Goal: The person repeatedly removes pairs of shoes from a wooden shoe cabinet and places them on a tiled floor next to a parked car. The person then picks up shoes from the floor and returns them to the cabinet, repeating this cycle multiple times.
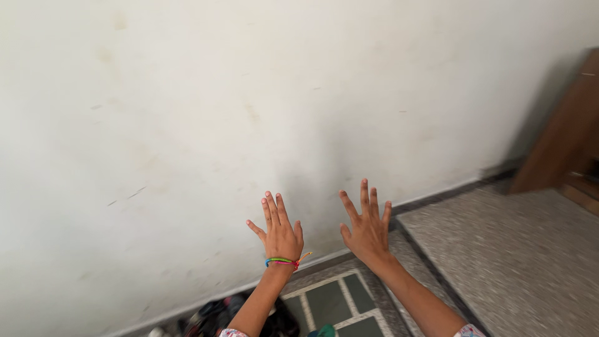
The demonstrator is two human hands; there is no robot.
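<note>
L hand [279, 234] & R hand [368, 228] raised, fingers spread, empty; wall [187, 112] just beyond fingertips.

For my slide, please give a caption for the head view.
Both hands, left and right, spread open toward a white wall.

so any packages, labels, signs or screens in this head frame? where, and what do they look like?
None in view.
Wall: plain off-white, faint scuffs, no sign or screen on it.
Left hand and right hand: both open, fingers spread, holding nothing; a multicoloured thread bracelet sits on the left wrist.
Dark items at the wall's base: too blurred to tell if any is a package.
</note>
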